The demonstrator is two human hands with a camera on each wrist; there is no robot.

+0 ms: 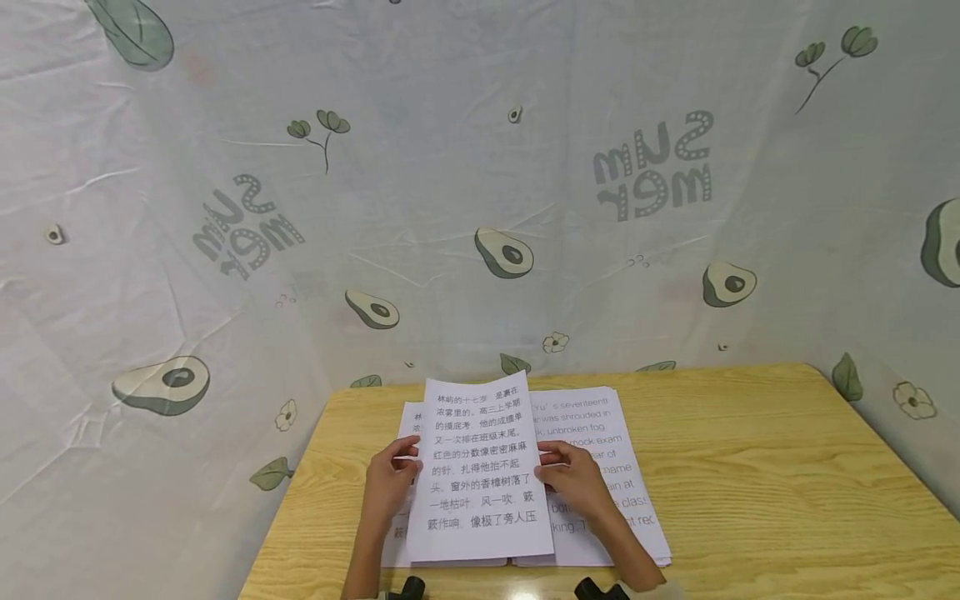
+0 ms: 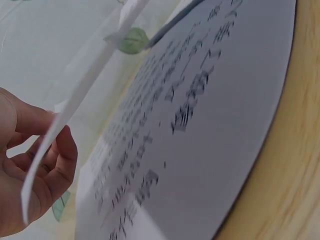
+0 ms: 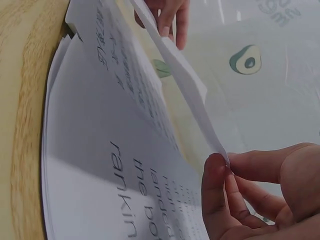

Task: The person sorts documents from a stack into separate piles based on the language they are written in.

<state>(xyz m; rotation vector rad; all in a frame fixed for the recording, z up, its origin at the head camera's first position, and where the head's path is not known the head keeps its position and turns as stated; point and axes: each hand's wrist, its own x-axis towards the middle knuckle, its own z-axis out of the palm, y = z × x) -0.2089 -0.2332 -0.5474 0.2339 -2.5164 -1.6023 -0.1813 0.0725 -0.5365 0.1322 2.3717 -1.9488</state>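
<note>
A printed sheet of paper with Chinese text is raised over two piles of paper, its face toward the head camera. My left hand pinches its left edge, and in the left wrist view that hand has the edge between thumb and curled fingers. At the opposite edge, my right hand grips the sheet; the right wrist view shows thumb and forefinger meeting on it. Below lie a left pile with Chinese text, mostly covered, and a right pile with large English text, partly behind the right hand.
The piles lie side by side near the front of a wood-grain table. Behind the table hangs a pale cloth printed with avocados, leaves and mirrored lettering. Two dark objects show at the bottom edge by the wrists.
</note>
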